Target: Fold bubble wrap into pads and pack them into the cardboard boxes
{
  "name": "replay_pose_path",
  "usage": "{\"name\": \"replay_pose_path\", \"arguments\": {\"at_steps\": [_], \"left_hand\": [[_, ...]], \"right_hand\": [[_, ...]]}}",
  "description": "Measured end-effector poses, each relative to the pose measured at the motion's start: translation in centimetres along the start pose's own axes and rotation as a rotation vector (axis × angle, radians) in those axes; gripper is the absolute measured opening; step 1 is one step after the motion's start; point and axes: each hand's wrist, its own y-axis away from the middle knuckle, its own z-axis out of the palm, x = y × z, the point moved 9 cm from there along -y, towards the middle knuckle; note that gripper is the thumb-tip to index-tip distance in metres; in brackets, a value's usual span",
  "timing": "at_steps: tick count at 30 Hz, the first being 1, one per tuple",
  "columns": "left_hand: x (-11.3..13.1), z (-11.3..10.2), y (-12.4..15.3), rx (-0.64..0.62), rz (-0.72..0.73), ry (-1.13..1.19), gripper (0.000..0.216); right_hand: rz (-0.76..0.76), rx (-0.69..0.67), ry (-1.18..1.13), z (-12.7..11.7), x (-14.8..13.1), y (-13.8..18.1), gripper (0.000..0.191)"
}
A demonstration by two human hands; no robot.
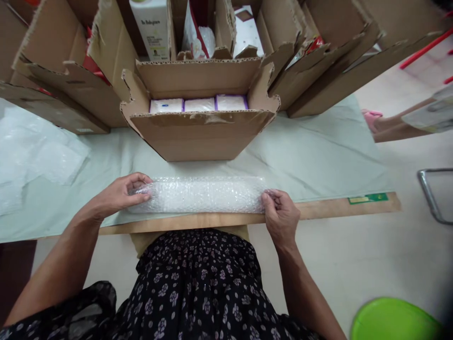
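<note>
A long, flat strip of bubble wrap [208, 196] lies along the table's front edge, with something white showing through it. My left hand [129, 192] grips its left end, thumb on the near side and fingers at the far side. At the right end, my right hand [281, 210] pinches the plastic between thumb and curled fingers. What the wrap encloses cannot be made out. Just behind it stands an open cardboard box [201, 137] holding a row of white packs with purple edges [200, 105].
Taller cardboard bins [76, 97] line the back, one with a white bottle [152, 28]. Clear plastic sheets [42, 146] lie at left on the pale green cloth [318, 156]. A green stool [394, 321] stands lower right; another person's legs [399, 118] show at right.
</note>
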Motion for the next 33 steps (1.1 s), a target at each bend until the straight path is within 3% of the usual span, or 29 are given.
{"name": "replay_pose_path", "arguments": {"at_steps": [6, 10, 18, 22, 24, 27, 29, 31, 33], "left_hand": [[-1.4, -0.6, 0.2, 0.193, 0.014, 0.008, 0.051], [-1.0, -0.4, 0.2, 0.332, 0.036, -0.181, 0.065], [-0.6, 0.3, 0.9, 0.466, 0.115, -0.591, 0.072], [2.3, 0.8, 3.4, 0.659, 0.305, -0.748, 0.067], [4.8, 2.5, 5.0, 0.703, 0.443, -0.777, 0.067], [8.1, 7.9, 6.0, 0.531, 0.629, -0.766, 0.072], [9.1, 12.5, 5.6, 0.311, 0.697, -0.778, 0.071], [8.8, 15.8, 4.9, 0.155, 0.700, -0.808, 0.070], [7.4, 17.1, 4.2, 0.107, 0.662, -0.841, 0.070]], "right_hand": [[-0.066, 0.079, 0.191, 0.4, -0.5, -0.2, 0.030], [-0.106, 0.127, 0.341, 0.2, -1.0, -0.2, 0.032], [-0.141, 0.133, 0.493, 0.3, -0.4, -0.5, 0.035], [-0.221, 0.135, 0.544, -0.5, -1.3, -0.3, 0.041], [-0.301, 0.170, 0.561, -1.0, -3.1, 0.4, 0.041], [-0.453, 0.105, 0.549, 0.4, -6.8, 2.4, 0.032], [-0.559, -0.110, 0.541, 3.7, -8.7, 4.1, 0.034], [-0.640, -0.348, 0.557, 7.2, -9.4, 6.1, 0.042], [-0.678, -0.476, 0.599, 9.2, -8.6, 7.3, 0.050]]}}
